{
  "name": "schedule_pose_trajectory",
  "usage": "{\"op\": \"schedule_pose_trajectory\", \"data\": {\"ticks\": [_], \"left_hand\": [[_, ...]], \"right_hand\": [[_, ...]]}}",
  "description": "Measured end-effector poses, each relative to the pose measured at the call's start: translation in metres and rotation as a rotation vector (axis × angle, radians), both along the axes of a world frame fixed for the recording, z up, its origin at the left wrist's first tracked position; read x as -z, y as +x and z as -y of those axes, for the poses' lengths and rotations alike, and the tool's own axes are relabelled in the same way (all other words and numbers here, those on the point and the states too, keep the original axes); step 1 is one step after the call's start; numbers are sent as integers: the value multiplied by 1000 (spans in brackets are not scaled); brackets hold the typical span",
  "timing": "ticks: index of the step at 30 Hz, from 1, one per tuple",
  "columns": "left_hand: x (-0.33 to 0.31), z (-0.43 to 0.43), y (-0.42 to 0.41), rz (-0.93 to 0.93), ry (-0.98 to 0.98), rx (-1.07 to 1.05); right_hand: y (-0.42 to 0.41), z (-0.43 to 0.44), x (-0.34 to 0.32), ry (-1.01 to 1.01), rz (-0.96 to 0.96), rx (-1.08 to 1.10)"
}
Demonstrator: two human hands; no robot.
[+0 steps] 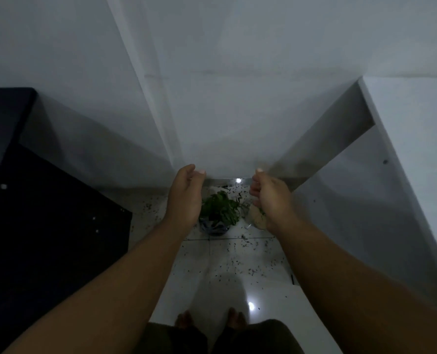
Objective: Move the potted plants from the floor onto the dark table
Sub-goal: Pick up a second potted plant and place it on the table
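A leafy green potted plant (218, 210) in a dark blue patterned pot stands on the white tiled floor near the wall. Beside it on the right sits a second pot (257, 218), pale and clear-looking, mostly hidden behind my right hand. My left hand (185, 198) hovers above and left of the green plant, fingers curled and apart, holding nothing. My right hand (271, 198) hovers above the pale pot, fingers loosely curled, empty. The dark table (46, 213) fills the left side.
Black specks of soil or debris (240, 256) are scattered over the floor tiles. A white wall corner stands ahead and a white shelf unit (391, 175) rises on the right. My bare feet (209, 320) show at the bottom.
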State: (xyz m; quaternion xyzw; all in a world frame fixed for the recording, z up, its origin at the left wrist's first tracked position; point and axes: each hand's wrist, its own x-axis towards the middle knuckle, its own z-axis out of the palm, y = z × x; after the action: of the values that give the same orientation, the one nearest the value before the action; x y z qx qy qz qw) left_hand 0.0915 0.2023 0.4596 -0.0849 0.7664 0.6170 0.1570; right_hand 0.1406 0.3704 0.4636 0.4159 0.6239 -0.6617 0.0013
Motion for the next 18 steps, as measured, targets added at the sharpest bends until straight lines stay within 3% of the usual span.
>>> {"op": "schedule_pose_trajectory", "data": {"ticks": [18], "left_hand": [[325,11,-22,-34,-52,55]], "right_hand": [[-12,-7,336,-14,15,21]]}}
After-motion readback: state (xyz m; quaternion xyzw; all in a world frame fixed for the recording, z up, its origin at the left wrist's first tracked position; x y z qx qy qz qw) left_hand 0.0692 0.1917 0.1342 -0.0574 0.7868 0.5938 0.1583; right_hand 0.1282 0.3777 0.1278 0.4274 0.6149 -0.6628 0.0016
